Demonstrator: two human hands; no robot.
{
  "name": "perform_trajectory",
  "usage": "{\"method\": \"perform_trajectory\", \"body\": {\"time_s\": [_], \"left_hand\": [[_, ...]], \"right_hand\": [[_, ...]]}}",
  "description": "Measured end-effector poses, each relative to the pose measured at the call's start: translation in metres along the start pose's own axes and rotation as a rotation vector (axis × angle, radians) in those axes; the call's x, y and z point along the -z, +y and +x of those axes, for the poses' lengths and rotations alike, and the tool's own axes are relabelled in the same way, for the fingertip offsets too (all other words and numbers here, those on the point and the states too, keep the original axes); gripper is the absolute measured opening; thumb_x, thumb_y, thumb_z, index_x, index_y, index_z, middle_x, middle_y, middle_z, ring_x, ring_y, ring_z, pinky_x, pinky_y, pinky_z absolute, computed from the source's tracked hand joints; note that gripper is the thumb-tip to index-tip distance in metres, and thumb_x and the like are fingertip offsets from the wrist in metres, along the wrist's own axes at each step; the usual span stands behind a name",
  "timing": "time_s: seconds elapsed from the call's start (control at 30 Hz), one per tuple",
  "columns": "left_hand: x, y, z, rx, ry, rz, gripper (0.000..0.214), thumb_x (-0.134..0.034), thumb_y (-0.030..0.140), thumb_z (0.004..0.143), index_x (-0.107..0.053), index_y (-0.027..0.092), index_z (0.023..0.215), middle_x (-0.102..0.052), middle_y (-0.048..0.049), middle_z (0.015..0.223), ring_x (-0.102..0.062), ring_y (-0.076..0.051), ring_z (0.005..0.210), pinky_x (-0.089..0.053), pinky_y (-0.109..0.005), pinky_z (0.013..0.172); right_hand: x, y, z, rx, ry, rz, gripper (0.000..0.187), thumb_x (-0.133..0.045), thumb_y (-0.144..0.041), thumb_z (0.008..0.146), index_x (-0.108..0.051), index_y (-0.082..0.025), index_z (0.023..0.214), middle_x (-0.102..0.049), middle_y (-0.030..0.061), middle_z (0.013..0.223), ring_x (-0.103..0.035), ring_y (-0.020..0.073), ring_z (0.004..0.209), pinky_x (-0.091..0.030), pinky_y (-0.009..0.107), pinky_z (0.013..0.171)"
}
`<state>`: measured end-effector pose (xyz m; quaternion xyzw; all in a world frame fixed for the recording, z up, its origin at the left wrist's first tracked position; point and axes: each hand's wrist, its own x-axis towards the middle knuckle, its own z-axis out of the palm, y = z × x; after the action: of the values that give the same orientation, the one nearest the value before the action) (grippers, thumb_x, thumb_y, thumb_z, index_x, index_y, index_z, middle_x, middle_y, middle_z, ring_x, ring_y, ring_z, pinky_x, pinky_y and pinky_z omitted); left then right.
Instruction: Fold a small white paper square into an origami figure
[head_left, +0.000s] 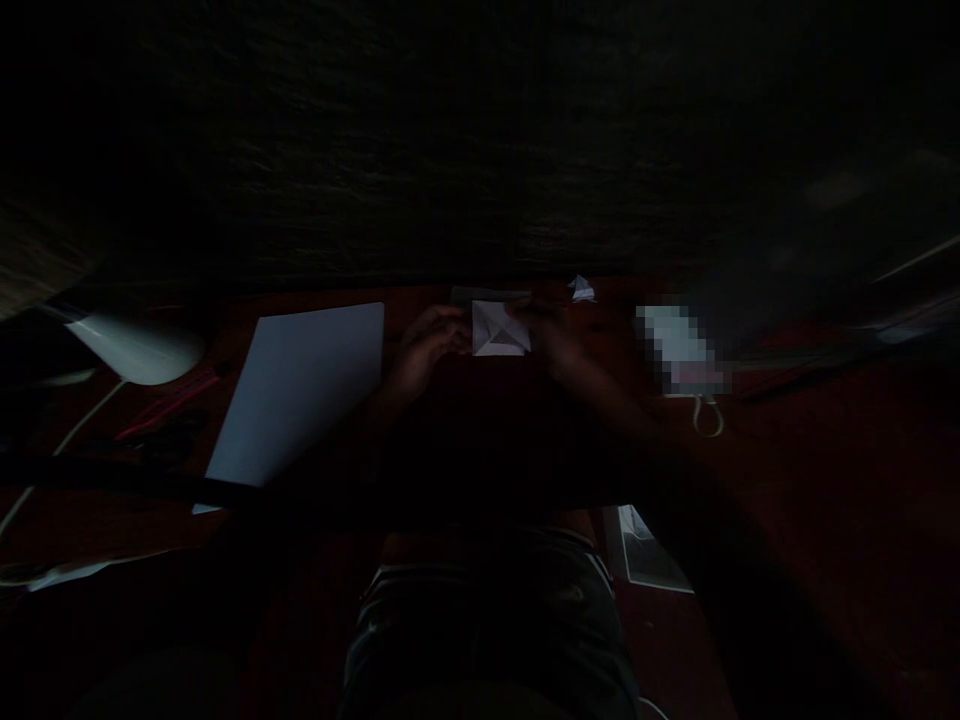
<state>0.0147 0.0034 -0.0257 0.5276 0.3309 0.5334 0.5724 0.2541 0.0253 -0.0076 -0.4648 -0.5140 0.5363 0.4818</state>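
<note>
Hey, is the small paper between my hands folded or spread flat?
Folded: the small paper shows diagonal creases and triangular flaps.

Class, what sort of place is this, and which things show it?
Probably a dimly lit desk or worktable, judging by the large white paper, folded paper square and small folded paper piece.

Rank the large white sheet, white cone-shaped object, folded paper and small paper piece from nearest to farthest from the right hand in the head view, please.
1. Folded paper: at the fingers of the right hand.
2. Small paper piece: just beyond, slightly right.
3. Large white sheet: left.
4. White cone-shaped object: far left.
</note>
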Motion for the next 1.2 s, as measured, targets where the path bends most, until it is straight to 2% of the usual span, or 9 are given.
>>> {"method": "perform_trajectory", "body": {"time_s": [0.13, 0.3, 0.5, 0.6, 0.7, 0.77, 0.87, 1.0, 1.2], "left_hand": [[-0.002, 0.001, -0.004, 0.018, -0.050, 0.031, 0.050, -0.098, 0.053, 0.083, -0.076, 0.024, 0.118, -0.085, -0.0053, 0.109, -0.081, -0.021, 0.091, -0.065, -0.032, 0.079], [-0.003, -0.003, -0.004, 0.040, -0.074, 0.088, 0.056, -0.104, 0.040, 0.077, -0.073, 0.024, 0.121, -0.085, -0.0054, 0.119, -0.081, -0.022, 0.103, -0.063, -0.033, 0.090], [-0.001, -0.003, 0.002, 0.029, 0.109, 0.053, 0.046, -0.099, 0.036, 0.076, -0.073, 0.024, 0.111, -0.082, -0.0013, 0.099, -0.077, -0.020, 0.089, -0.062, -0.032, 0.081], [0.000, -0.002, 0.002, 0.028, 0.104, 0.056, 0.042, -0.098, 0.038, 0.078, -0.073, 0.024, 0.109, -0.082, -0.0016, 0.097, -0.079, -0.021, 0.094, -0.062, -0.033, 0.084], [0.000, -0.001, 0.002, 0.041, 0.080, 0.041, 0.041, -0.096, 0.046, 0.084, -0.073, 0.024, 0.109, -0.082, -0.0025, 0.098, -0.080, -0.021, 0.094, -0.064, -0.034, 0.085], [0.001, -0.002, 0.002, 0.053, 0.085, 0.006, 0.043, -0.093, 0.053, 0.086, -0.072, 0.024, 0.110, -0.082, -0.0032, 0.101, -0.080, -0.020, 0.092, -0.065, -0.034, 0.084], [0.001, -0.001, 0.003, 0.045, 0.097, -0.036, 0.046, -0.091, 0.057, 0.086, -0.071, 0.024, 0.111, -0.082, -0.0050, 0.109, -0.081, -0.022, 0.097, -0.067, -0.035, 0.085], [0.000, 0.000, 0.001, 0.018, 0.046, 0.000, 0.044, -0.091, 0.051, 0.084, -0.070, 0.025, 0.113, -0.082, -0.0057, 0.117, -0.079, -0.022, 0.099, -0.068, -0.034, 0.082], [0.002, -0.001, -0.003, -0.002, -0.109, 0.066, 0.052, -0.096, 0.044, 0.083, -0.070, 0.026, 0.124, -0.083, -0.0055, 0.124, -0.080, -0.023, 0.103, -0.066, -0.033, 0.085]], "right_hand": [[-0.003, -0.003, -0.005, -0.062, 0.029, 0.014, 0.034, -0.090, -0.054, 0.090, -0.074, -0.024, 0.098, -0.074, 0.0037, 0.089, -0.071, 0.0235, 0.085, -0.058, 0.037, 0.074], [-0.009, -0.009, -0.013, -0.089, 0.086, -0.008, 0.041, -0.091, -0.041, 0.083, -0.070, -0.027, 0.116, -0.076, 0.0059, 0.111, -0.075, 0.0265, 0.101, -0.064, 0.041, 0.083], [-0.008, -0.011, -0.013, 0.028, -0.105, -0.222, 0.044, -0.084, -0.020, 0.070, -0.074, -0.024, 0.112, -0.080, 0.0087, 0.112, -0.075, 0.0332, 0.116, -0.062, 0.051, 0.107], [-0.011, -0.011, -0.013, 0.057, -0.217, -0.203, 0.048, -0.082, -0.015, 0.066, -0.076, -0.022, 0.113, -0.082, 0.0095, 0.113, -0.077, 0.0330, 0.115, -0.062, 0.052, 0.109], [-0.012, -0.011, -0.015, 0.063, -0.239, -0.134, 0.039, -0.080, -0.018, 0.072, -0.078, -0.022, 0.111, -0.084, 0.0106, 0.124, -0.077, 0.0331, 0.124, -0.061, 0.053, 0.114], [-0.011, -0.012, -0.016, 0.021, -0.179, -0.077, 0.037, -0.077, -0.021, 0.078, -0.078, -0.024, 0.114, -0.083, 0.0102, 0.129, -0.076, 0.0329, 0.126, -0.062, 0.053, 0.113], [-0.007, -0.014, -0.017, -0.064, -0.108, 0.017, 0.050, -0.074, -0.019, 0.078, -0.077, -0.028, 0.126, -0.081, 0.0077, 0.131, -0.075, 0.0319, 0.125, -0.066, 0.052, 0.106], [-0.004, -0.017, -0.015, -0.065, -0.125, 0.115, 0.068, -0.070, -0.012, 0.071, -0.074, -0.031, 0.136, -0.081, 0.0047, 0.129, -0.073, 0.0303, 0.123, -0.067, 0.046, 0.101], [-0.006, -0.018, -0.015, -0.070, -0.140, 0.150, 0.063, -0.068, -0.011, 0.067, -0.073, -0.026, 0.129, -0.076, 0.0048, 0.118, -0.069, 0.0245, 0.106, -0.063, 0.035, 0.084]]}}
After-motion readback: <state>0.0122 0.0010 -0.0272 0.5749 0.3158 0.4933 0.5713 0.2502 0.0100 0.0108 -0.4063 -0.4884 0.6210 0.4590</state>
